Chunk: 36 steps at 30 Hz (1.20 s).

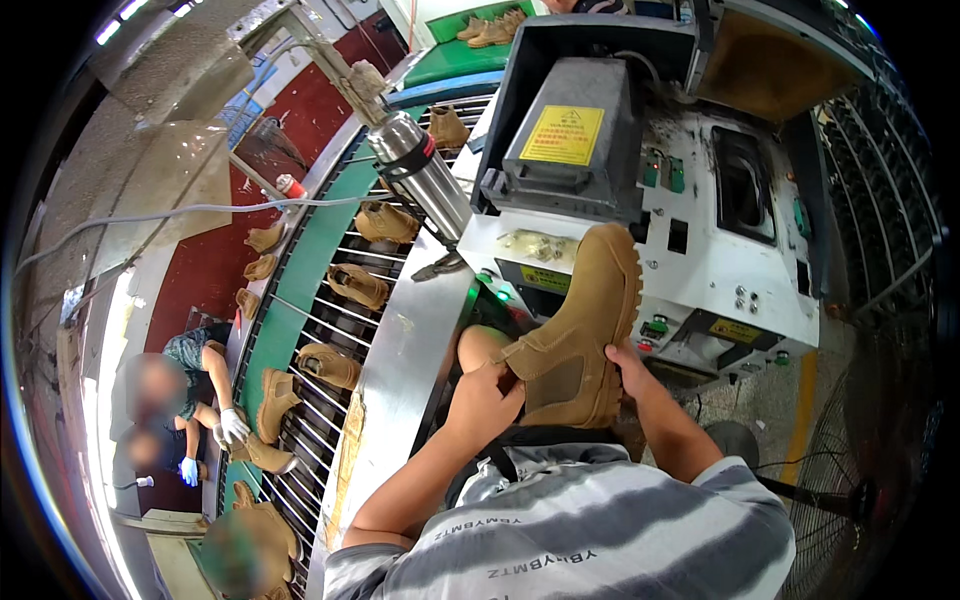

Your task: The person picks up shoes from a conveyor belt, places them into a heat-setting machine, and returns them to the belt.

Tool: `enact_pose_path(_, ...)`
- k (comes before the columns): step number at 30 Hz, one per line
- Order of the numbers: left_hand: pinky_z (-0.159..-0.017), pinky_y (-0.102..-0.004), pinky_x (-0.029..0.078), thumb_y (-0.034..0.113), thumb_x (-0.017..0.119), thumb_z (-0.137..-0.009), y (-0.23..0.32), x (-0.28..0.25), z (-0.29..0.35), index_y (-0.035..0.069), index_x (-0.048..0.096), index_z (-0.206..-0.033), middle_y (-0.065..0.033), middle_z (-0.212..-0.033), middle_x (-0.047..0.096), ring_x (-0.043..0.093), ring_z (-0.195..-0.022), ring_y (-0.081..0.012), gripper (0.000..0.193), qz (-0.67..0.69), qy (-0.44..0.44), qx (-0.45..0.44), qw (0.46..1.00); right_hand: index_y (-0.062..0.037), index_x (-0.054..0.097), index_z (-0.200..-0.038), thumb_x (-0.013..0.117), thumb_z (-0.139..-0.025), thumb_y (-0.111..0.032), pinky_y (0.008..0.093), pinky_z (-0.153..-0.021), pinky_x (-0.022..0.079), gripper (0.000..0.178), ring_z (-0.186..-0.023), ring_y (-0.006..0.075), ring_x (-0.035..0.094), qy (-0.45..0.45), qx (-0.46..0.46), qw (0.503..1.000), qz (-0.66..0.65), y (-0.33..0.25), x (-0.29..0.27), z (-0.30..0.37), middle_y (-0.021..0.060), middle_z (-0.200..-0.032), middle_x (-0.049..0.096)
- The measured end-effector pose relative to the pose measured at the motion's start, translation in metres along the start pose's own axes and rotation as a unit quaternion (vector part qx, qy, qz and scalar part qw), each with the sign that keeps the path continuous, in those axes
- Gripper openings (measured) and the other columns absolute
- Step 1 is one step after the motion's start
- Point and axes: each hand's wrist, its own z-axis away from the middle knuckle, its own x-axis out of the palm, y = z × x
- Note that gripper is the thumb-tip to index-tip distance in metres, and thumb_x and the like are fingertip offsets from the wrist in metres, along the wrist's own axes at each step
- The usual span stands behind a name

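Observation:
A tan ankle boot point(578, 310) with a dark elastic side panel and a lugged sole is held up in front of me, its toe pointing away. My left hand point(485, 405) is closed on the upper edge of the boot's shaft. My right hand point(628, 368) grips the boot from the other side, with the thumb near the edge of the sole. The rest of my right fingers are hidden behind the boot. Just beyond the toe stands a white machine point(690, 260) with a dark grey hood point(590, 105).
On the left runs a roller conveyor point(315, 400) carrying several tan boots point(357, 285), bordered by a metal ledge point(400, 340). A steel flask point(425, 170) stands near the machine. Across the conveyor, a gloved person point(232, 425) handles a boot. A fan point(840, 510) is at lower right.

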Motion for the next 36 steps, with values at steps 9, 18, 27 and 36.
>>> enact_pose_path(9,-0.097,-0.0301,0.045,0.003,0.063,-0.088,-0.020,0.026,-0.011,-0.003,0.053,-0.129,-0.0052,-0.125,0.061,0.059,-0.113,-0.0167,0.043,0.322,-0.076,-0.001,0.944,0.0002,0.047,-0.137,0.083,-0.074,-0.029,0.0368,-0.108,0.034,0.078,-0.128,0.0217,0.046,-0.123,-0.057,0.956,0.261,-0.093,0.020,0.025,0.0092,-0.136,0.053)
enact_pose_path(18,-0.100,-0.0297,0.043,-0.003,0.058,-0.090,-0.002,0.067,-0.052,-0.003,0.050,-0.134,-0.0056,-0.130,0.058,0.054,-0.118,-0.0140,0.044,0.436,-0.219,0.109,0.866,-0.0002,0.034,-0.145,0.079,-0.071,-0.011,0.0377,-0.108,0.036,0.087,-0.128,0.0206,0.046,0.005,-0.155,0.987,0.046,-0.077,-0.019,0.054,0.0073,-0.139,0.049)
enact_pose_path(27,-0.090,-0.0294,0.049,0.001,0.059,-0.091,0.012,0.142,-0.101,-0.002,0.055,-0.125,-0.0081,-0.116,0.065,0.061,-0.103,-0.0155,0.034,0.422,-0.164,0.043,0.891,-0.0056,0.025,-0.152,0.083,-0.058,-0.003,0.0390,-0.108,0.037,0.110,-0.127,0.0237,0.048,0.248,-0.212,0.941,0.088,-0.132,-0.023,0.061,0.0085,-0.136,0.050)
enact_pose_path(36,-0.063,-0.0237,0.049,0.018,0.058,-0.098,-0.165,0.131,-0.106,0.000,0.065,-0.090,-0.0020,-0.077,0.064,0.058,-0.067,-0.0099,0.021,0.361,0.008,-0.145,0.921,-0.0116,0.025,-0.154,0.085,-0.054,-0.003,0.0361,-0.100,0.046,0.116,-0.117,0.0291,0.057,0.411,-0.275,0.734,0.466,-0.306,-0.108,0.011,0.0194,-0.133,0.053)
